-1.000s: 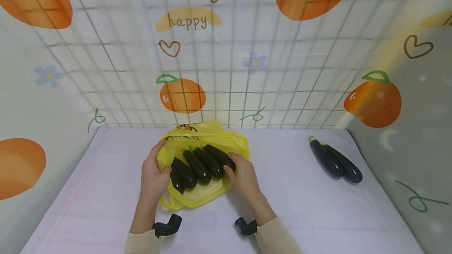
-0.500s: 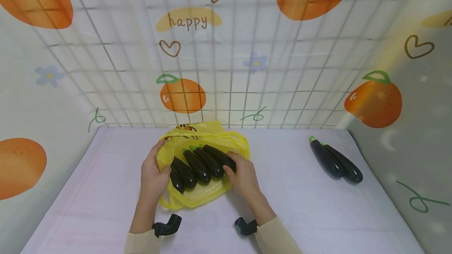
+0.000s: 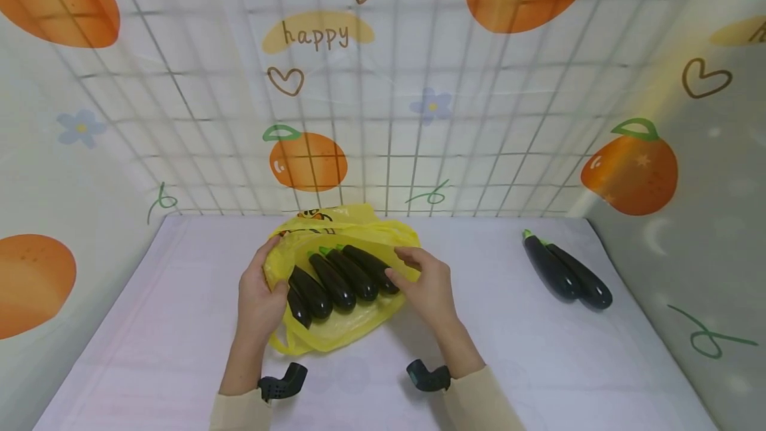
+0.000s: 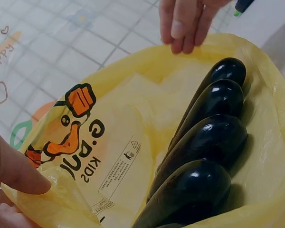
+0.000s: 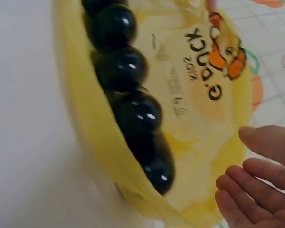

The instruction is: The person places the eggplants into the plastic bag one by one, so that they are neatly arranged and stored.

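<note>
A yellow plastic bag [image 3: 335,338] with a printed duck lies wide-mouthed on the table, several dark eggplants [image 3: 333,283] side by side inside it. My left hand [image 3: 258,294] holds the bag's left rim, the thumb over the edge in the left wrist view. My right hand [image 3: 426,283] is at the bag's right rim, beside the rightmost eggplant [image 3: 371,268]. In the right wrist view its fingers [image 5: 247,190] are loosely bent with nothing between them and the thumb.
Two more eggplants [image 3: 562,271] lie together on the right part of the white table [image 3: 491,351]. Behind the table stands a wire grid [image 3: 389,171] covered by a sheet printed with oranges. Side sheets border the table left and right.
My right hand has let go of the rightmost eggplant and moved slightly right, its fingers spreading. That eggplant stays in the bag. My left hand keeps its hold on the rim.
</note>
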A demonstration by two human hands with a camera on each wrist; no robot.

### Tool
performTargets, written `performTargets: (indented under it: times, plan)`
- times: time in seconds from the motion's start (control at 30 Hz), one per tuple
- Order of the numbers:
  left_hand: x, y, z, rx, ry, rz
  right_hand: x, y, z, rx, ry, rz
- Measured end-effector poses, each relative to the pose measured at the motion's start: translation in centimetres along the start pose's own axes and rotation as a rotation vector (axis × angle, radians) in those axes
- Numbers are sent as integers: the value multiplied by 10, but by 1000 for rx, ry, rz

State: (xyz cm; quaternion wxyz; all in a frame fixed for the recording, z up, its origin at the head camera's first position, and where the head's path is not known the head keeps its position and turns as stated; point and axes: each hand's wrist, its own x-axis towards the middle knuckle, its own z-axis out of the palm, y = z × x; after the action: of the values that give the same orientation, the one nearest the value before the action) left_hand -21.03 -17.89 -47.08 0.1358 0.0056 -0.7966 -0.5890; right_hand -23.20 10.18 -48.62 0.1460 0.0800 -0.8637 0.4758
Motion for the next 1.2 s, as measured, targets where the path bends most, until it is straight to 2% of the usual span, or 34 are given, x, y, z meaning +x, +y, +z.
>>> performTargets:
  times: [0.17,0.57,0.87,1.2]
  plan:
    - [0,-1,0,-7,-4,4,4,2,-19,30,45,29]
    - [0,-2,0,16,-1,7,10,20,-71,56,214,135]
    - [0,-1,0,13,0,-3,7,33,-106,2,331,193]
    - [0,-2,0,10,-2,10,2,52,-137,-57,441,330]
